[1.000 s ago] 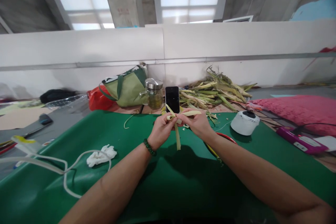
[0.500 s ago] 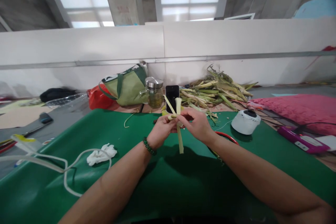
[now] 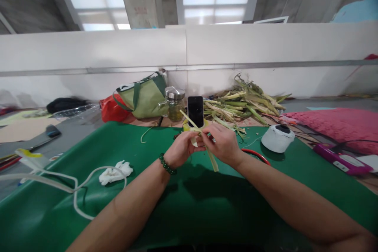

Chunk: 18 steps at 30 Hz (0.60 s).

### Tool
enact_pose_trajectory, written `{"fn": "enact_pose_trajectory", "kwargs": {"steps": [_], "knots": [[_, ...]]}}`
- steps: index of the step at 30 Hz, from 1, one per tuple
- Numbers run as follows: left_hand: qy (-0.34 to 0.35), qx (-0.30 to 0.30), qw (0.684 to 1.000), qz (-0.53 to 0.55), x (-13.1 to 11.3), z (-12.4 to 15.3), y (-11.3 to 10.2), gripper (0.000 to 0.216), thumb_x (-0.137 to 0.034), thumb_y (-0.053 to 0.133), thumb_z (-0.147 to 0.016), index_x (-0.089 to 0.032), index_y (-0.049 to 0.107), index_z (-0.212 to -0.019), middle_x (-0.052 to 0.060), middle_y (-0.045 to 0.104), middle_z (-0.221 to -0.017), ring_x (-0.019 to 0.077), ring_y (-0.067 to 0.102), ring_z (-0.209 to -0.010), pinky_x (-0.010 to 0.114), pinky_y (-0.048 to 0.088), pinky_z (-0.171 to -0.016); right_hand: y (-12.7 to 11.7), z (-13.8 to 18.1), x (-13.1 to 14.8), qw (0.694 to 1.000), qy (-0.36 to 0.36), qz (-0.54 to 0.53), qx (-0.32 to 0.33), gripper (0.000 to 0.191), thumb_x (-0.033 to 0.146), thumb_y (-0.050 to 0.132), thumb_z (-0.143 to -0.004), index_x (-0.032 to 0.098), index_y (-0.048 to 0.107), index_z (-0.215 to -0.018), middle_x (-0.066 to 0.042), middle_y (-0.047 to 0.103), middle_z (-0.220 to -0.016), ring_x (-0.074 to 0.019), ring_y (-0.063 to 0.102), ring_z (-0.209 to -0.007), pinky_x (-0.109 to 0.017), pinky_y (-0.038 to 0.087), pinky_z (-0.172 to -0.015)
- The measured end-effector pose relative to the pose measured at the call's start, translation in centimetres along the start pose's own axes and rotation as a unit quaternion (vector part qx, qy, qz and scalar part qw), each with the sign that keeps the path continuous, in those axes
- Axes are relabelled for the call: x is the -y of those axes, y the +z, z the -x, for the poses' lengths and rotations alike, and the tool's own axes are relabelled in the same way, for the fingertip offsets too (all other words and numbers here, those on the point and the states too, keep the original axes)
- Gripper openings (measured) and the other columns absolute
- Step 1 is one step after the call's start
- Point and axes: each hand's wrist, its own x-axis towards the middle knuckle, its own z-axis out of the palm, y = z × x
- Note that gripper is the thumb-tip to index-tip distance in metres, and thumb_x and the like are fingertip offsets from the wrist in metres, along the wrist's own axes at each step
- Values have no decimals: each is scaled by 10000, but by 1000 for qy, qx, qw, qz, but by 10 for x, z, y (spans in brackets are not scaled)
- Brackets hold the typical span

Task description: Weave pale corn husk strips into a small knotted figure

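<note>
Crossing between both hands, pale green leaf strips (image 3: 203, 141) splay out.

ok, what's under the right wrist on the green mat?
A curved red rim shows on the green mat beside the right hand; the forearm covers the rest, so what it is can't be told. A pale leaf strip hangs below the hand.

Leaf strips (image 3: 213, 160) crossing hidden by fingers (image 3: 217, 134), red ring (image 3: 260, 155) half behind wrist (image 3: 240, 157), cord (image 3: 74, 202) cut off left
</note>
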Motion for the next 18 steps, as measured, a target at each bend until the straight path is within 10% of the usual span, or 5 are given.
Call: {"fn": "enact_pose_trajectory", "kwargs": {"steps": [7, 18], "knots": [[26, -22, 997, -69, 1, -2, -2, 362, -477, 703, -688, -141, 666, -818, 67, 691, -782, 174, 636, -752, 282, 509, -692, -10, -6, -2, 993, 68, -91, -36, 272, 338, 524, -863, 194, 536, -633, -15, 561, -599, -130, 496, -565, -255, 374, -578], [136, -85, 975, -153, 11, -4, 2, 427, -496, 562, -824, -158, 658, -1066, 78, 679, -1019, 225, 569, -1067, 316, 436, -914, 3, -6, 8, 953, 160, -238, 100, 139, 290, 654, -760, 189, 584, -697, -6, 594, -700, -129, 503, -632, -238, 380, -575]]}}
